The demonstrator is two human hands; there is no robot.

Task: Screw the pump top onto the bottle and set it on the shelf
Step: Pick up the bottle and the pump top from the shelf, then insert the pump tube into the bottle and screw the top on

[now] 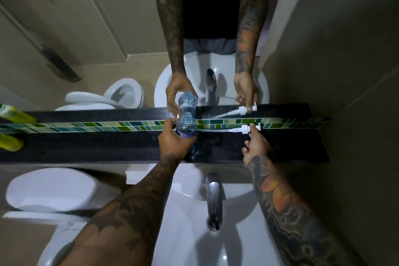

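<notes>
A clear bluish bottle point(186, 125) stands upright on the dark shelf point(108, 147), its neck uncovered. My left hand point(176, 140) is wrapped around its body. To the right, a white pump top point(245, 128) with its long dip tube lies on its side along the shelf's back edge, against the green tile strip. The fingertips of my right hand point(257, 144) pinch the pump's head. The mirror above the shelf repeats both hands, the bottle and the pump.
A white sink point(187, 222) with a chrome tap point(213, 198) lies below the shelf. A toilet point(51, 189) stands at the left. A yellow-green bottle point(10, 142) rests at the shelf's left end. A wall closes the right side.
</notes>
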